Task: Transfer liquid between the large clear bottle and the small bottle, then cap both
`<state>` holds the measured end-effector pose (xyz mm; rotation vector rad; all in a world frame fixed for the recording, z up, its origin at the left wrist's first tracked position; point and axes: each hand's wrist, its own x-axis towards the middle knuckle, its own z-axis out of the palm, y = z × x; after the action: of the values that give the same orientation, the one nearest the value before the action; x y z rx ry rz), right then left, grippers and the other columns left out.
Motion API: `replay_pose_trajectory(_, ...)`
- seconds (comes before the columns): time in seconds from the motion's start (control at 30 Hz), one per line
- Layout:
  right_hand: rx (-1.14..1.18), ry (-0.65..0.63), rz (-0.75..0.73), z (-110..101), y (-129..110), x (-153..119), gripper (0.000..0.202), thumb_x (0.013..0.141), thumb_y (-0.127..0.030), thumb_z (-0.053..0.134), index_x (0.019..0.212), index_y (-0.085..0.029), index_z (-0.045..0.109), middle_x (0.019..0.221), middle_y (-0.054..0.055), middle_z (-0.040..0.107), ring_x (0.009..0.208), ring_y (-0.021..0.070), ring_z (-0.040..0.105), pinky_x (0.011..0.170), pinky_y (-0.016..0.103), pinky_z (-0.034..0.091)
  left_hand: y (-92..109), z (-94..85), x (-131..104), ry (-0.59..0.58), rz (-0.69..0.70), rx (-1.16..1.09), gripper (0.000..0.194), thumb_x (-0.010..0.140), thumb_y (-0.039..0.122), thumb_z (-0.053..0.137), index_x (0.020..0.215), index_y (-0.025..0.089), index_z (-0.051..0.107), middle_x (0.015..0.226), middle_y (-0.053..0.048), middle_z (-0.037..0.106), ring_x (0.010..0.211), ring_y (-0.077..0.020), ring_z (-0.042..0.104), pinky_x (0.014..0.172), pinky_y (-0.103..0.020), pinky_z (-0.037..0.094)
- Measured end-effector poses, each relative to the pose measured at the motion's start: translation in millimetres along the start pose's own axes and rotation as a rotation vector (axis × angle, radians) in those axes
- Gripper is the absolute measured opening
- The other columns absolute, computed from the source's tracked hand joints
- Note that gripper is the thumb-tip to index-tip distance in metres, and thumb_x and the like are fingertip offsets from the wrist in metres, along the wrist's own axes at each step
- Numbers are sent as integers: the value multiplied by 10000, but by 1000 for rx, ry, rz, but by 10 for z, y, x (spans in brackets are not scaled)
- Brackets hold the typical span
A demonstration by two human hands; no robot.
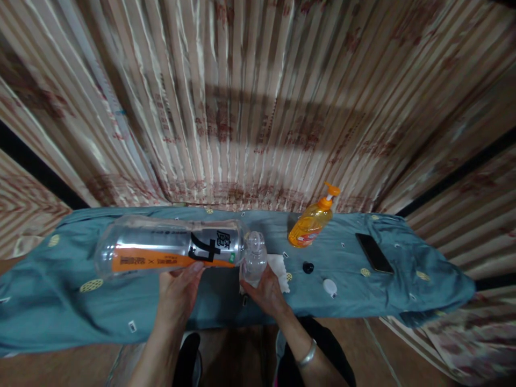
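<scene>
My left hand (180,293) grips a large clear plastic bottle (169,247) with a silver and orange label. The bottle lies on its side in the air, its neck end pointing right. In my right hand (266,287) is a small clear plastic bottle (255,258), held upright. The large bottle's neck meets the small bottle's top; whether they touch, I cannot tell. Liquid inside either one is hard to make out. Beneath the small bottle lies a white cloth (279,264) on the table cover.
A pump bottle (312,220) of orange liquid stands at the back. To the right are a black cap (308,267), a white round cap (329,287) and a dark phone (374,252). The teal cloth-covered table (226,306) ends at a pleated curtain (250,118).
</scene>
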<state>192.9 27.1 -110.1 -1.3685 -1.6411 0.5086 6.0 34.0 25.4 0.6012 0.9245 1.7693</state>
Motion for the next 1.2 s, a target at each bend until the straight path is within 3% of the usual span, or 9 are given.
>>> replay_pose_trajectory(0.2,9,14,8,-7,-5,-1,722,761,-199,747,1428,-217,471,1322,145,649,1254,344,617,1050,556,525,8,-3,8,-10,-11,-19,441,413,241,926,801,201,720,662,-22,740,675,-269,737,685,-382,624)
replay_pose_trajectory(0.57,45,21,23,-13,-15,3,657,755,-209,759,1370,-228,528,1265,142,671,1211,364,637,1018,594,537,9,-6,0,-48,14,14,529,469,263,910,957,238,708,739,-9,752,754,-274,745,773,-435,610)
replay_pose_trajectory(0.77,34,0,11,-30,-26,10,675,753,-193,758,1384,-221,519,1280,147,662,1239,368,617,1033,592,528,-3,-7,8,-56,42,-5,465,467,243,912,880,225,698,756,-40,760,718,-277,736,732,-451,613)
replay_pose_trajectory(1.07,25,9,13,-17,8,2,659,753,-214,761,1372,-205,536,1247,143,684,1191,352,651,1015,553,549,-37,0,11,-60,59,5,452,503,261,889,914,239,704,865,-52,775,889,-318,742,800,-459,607)
replay_pose_trajectory(1.2,7,24,6,-9,6,0,681,750,-209,759,1387,-207,518,1255,136,682,1193,338,653,1011,545,550,-62,-5,12,-44,56,-4,419,488,258,889,865,231,709,797,-29,770,804,-276,746,807,-421,607)
